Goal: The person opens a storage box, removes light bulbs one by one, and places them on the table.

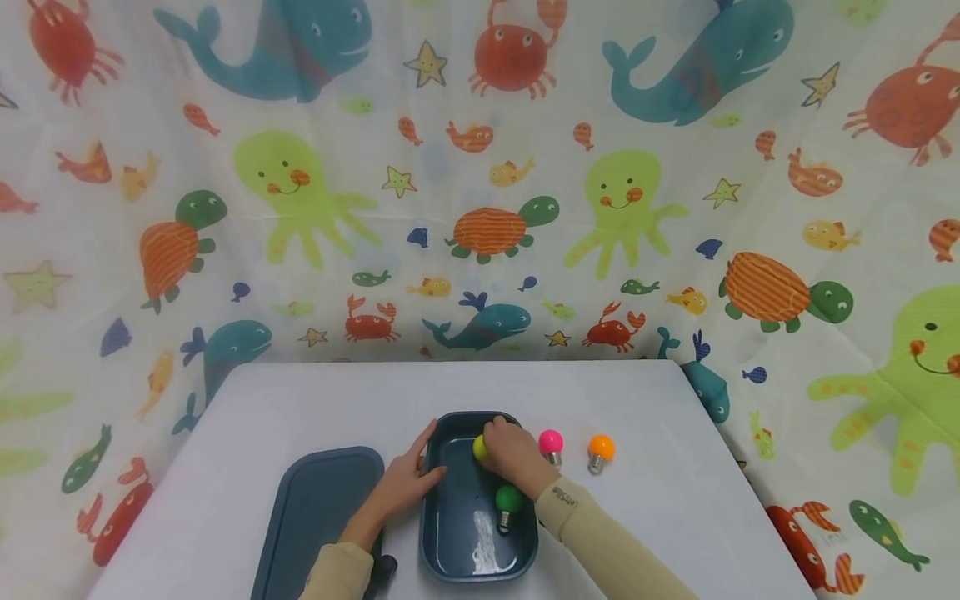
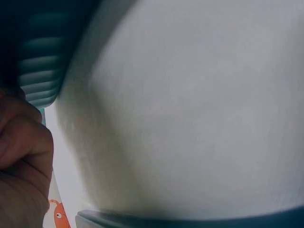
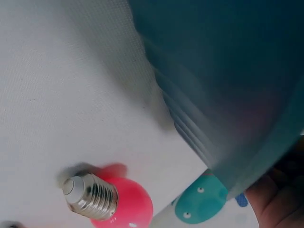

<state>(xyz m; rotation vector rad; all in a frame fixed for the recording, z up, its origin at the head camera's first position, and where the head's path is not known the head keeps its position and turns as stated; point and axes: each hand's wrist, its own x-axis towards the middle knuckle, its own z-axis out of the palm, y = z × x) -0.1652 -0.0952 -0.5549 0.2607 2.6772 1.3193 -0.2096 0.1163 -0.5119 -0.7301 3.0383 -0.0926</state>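
Observation:
A dark blue rectangular container (image 1: 450, 562) lies on the table with a green light bulb (image 1: 508, 500) inside. My right hand (image 1: 517, 454) is over its far right part and grips a yellow light bulb (image 1: 479, 448), whose base is hidden by the fingers. At the left rim, my left hand (image 1: 402, 483) holds the container, thumb over the edge. In the left wrist view, the fingers (image 2: 26, 142) are close to the ribbed outer wall (image 2: 40, 80). Right of the container lie a pink light bulb (image 1: 551, 442) and an orange light bulb (image 1: 602, 448).
A dark blue lid (image 1: 318, 492) lies flat to the left of the container, partly under the left forearm. A small black object (image 1: 386, 568) sits near the left sleeve. Behind the white table (image 1: 600, 533) hangs a curtain (image 1: 480, 183) printed with sea animals.

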